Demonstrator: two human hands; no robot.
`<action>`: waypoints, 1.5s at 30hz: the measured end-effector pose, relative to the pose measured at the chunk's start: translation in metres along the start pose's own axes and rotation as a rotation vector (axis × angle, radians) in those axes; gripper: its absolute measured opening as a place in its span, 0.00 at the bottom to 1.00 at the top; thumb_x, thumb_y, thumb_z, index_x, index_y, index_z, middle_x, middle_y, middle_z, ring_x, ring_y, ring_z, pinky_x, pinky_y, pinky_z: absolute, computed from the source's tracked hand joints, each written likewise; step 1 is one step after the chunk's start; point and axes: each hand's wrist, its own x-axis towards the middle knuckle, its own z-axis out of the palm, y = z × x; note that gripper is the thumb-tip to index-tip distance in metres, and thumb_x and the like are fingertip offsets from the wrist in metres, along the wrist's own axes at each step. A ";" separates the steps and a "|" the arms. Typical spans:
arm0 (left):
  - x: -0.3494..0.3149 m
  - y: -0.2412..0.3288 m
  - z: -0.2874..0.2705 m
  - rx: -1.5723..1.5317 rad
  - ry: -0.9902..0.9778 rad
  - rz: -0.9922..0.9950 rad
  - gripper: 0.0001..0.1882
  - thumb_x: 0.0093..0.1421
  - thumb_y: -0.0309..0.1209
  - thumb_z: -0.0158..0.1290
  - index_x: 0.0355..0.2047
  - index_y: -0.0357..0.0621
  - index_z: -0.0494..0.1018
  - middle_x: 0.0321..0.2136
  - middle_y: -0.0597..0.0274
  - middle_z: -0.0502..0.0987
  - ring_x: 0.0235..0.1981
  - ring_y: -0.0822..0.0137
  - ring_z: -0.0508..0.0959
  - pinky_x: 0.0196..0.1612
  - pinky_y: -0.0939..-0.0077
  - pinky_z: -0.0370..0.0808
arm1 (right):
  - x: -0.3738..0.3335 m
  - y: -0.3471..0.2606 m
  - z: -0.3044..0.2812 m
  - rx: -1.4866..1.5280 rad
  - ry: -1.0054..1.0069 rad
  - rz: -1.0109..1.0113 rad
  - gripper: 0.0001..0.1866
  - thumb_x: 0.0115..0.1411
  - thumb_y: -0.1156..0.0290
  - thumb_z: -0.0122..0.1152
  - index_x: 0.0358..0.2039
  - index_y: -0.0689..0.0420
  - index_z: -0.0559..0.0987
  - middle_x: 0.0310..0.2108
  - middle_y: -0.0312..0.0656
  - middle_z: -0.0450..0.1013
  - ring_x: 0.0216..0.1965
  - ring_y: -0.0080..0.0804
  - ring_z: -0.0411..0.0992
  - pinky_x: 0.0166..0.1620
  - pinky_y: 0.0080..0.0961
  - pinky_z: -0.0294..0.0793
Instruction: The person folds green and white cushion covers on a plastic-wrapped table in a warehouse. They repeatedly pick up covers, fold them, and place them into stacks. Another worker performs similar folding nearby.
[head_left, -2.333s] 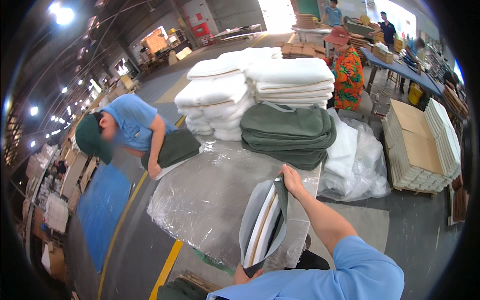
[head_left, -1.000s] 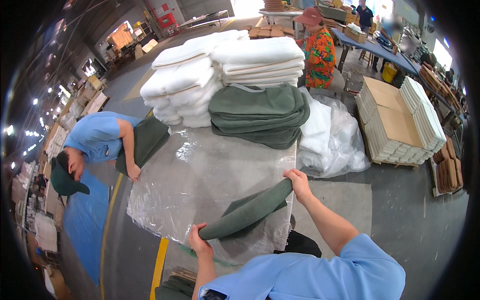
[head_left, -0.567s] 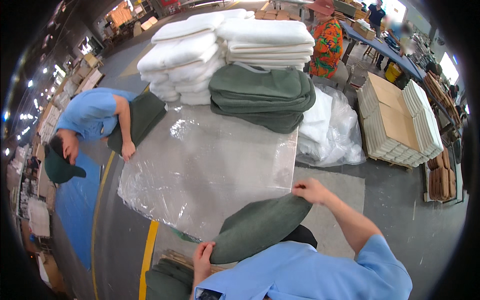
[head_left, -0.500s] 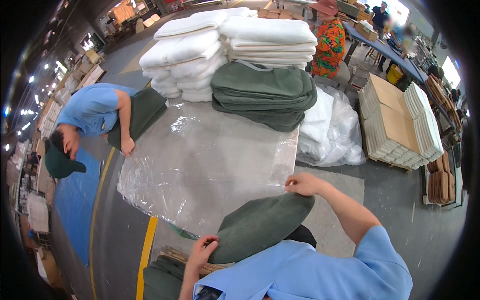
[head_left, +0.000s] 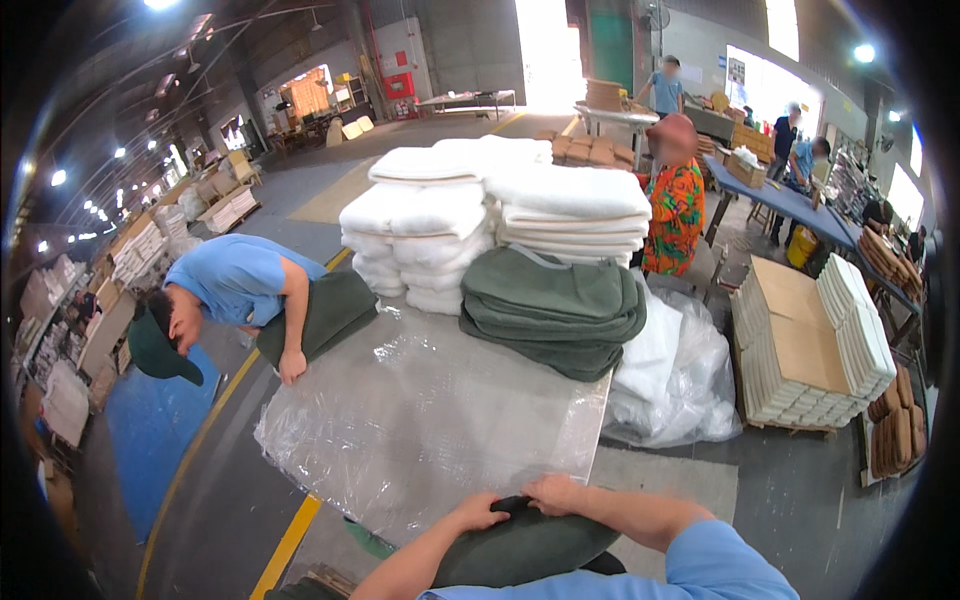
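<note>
Our left hand [head_left: 484,512], right hand [head_left: 556,494] close together, six o'clock; grips pinched on dark-green rounded fabric piece [head_left: 530,550].

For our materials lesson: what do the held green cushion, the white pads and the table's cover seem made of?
Cushion: probably fabric, matte, bunching where gripped, without shine; filling hidden.
White pads: perhaps fibre wadding, matte, judging by their fluffy, rounded edges.
Cover: likely clear plastic film, glossy, with wrinkles and bright glints.
</note>
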 end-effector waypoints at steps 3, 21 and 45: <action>-0.009 0.006 0.005 -0.074 0.128 -0.038 0.20 0.60 0.47 0.65 0.43 0.46 0.81 0.38 0.47 0.84 0.42 0.48 0.83 0.44 0.53 0.77 | -0.005 -0.003 -0.004 0.065 -0.091 0.163 0.19 0.66 0.56 0.64 0.54 0.49 0.78 0.44 0.51 0.81 0.52 0.53 0.78 0.52 0.52 0.77; -0.036 -0.025 0.017 0.068 0.246 -0.235 0.26 0.75 0.53 0.44 0.43 0.44 0.80 0.37 0.40 0.83 0.42 0.37 0.82 0.47 0.46 0.77 | 0.020 0.028 0.024 0.389 0.019 0.357 0.18 0.64 0.53 0.64 0.47 0.50 0.82 0.45 0.48 0.82 0.50 0.52 0.79 0.51 0.48 0.77; -0.135 0.032 -0.004 -0.251 -0.053 0.005 0.30 0.72 0.52 0.52 0.66 0.45 0.73 0.65 0.45 0.73 0.68 0.52 0.71 0.71 0.56 0.64 | -0.098 0.002 -0.059 0.295 -0.370 -0.077 0.33 0.71 0.37 0.50 0.66 0.45 0.74 0.66 0.47 0.70 0.66 0.49 0.69 0.65 0.43 0.68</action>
